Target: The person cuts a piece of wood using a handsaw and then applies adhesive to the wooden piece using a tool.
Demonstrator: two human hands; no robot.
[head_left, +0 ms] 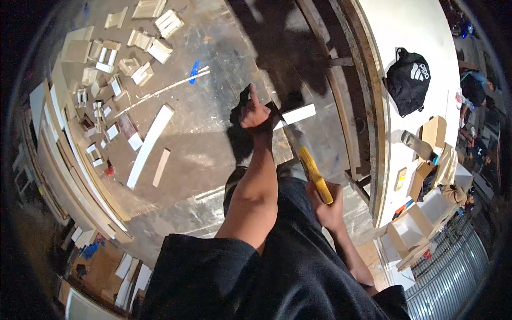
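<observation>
My right hand is closed around the yellow handle of a handsaw. The saw's thin blade runs up and left from the handle, across a white board. My left hand is beside the blade's far end, at the left of the board. One of its fingers stretches out; the others are partly in dark shadow. Whether this hand touches the board is hard to make out. A pale wooden edge lies below the board, near my left forearm.
Small wooden box pieces and a long white strip lie on the floor at left. Long boards stand farther left. A black bag rests on the white surface at right, near open boxes. People are at far right.
</observation>
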